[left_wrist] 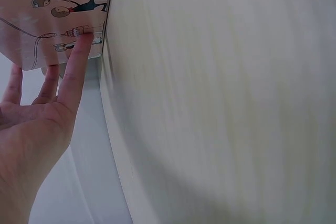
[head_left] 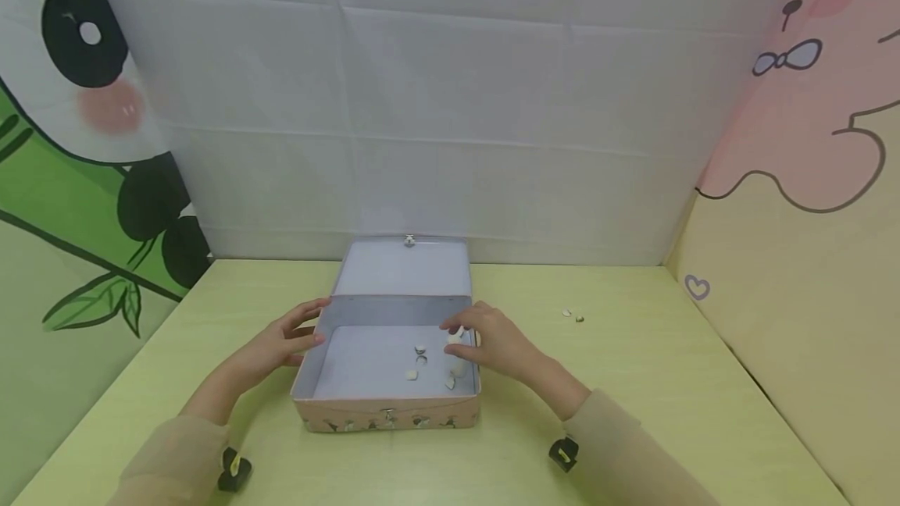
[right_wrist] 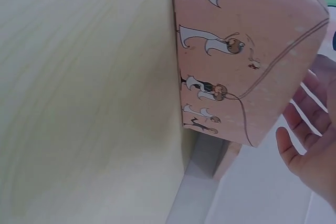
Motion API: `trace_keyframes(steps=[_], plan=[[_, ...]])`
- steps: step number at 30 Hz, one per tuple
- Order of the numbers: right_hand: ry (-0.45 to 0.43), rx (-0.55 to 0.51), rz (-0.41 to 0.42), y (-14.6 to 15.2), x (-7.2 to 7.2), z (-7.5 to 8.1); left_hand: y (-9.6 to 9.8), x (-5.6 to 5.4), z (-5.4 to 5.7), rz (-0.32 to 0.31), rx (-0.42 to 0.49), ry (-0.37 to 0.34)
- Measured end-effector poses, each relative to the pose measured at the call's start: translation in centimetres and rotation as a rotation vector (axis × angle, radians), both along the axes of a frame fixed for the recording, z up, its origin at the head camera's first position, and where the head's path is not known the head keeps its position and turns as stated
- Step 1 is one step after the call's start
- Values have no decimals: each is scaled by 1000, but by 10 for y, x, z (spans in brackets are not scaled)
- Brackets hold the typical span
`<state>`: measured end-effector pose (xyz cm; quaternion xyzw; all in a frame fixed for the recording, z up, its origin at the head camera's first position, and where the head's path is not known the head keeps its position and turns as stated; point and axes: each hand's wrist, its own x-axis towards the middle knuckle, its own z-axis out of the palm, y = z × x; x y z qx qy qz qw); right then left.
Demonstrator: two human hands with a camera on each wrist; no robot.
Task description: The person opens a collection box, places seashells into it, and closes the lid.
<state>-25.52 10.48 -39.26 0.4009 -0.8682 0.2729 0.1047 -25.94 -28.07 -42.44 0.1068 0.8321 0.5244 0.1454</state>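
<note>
A pink tin box [head_left: 387, 414] with cartoon figures stands on the table, its lid [head_left: 402, 268] tipped back. Several small whitish pieces [head_left: 412, 375], perhaps seashells, lie on its floor, mostly to the right. My left hand [head_left: 277, 342] rests its fingertips against the box's left side; in the left wrist view one finger [left_wrist: 76, 72] touches the printed wall. Over the right wall reaches my right hand [head_left: 495, 340], thumb and fingers bent and apart. A whitish piece [head_left: 455, 337] shows in the gap between them; no grip on it is visible.
Two small pieces [head_left: 573, 315] lie on the pale yellow table [head_left: 598, 404] right of the box. A white cloth backdrop [head_left: 450, 139] rises behind the lid. Printed panels with cartoon animals flank the table on the left [head_left: 84, 201] and right [head_left: 794, 272].
</note>
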Motion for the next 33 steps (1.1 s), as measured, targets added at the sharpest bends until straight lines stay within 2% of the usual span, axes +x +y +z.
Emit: trace_keyframes(steps=[7,20,33], plan=[[-5,-3,5,7,5,13,-1,0,0,-3,-5,6],[31,9,-31,37,1,39,0,0,1,0,-5,1],[24,-3,-128,80,-1,38,-1,0,2,-1,-10,1]])
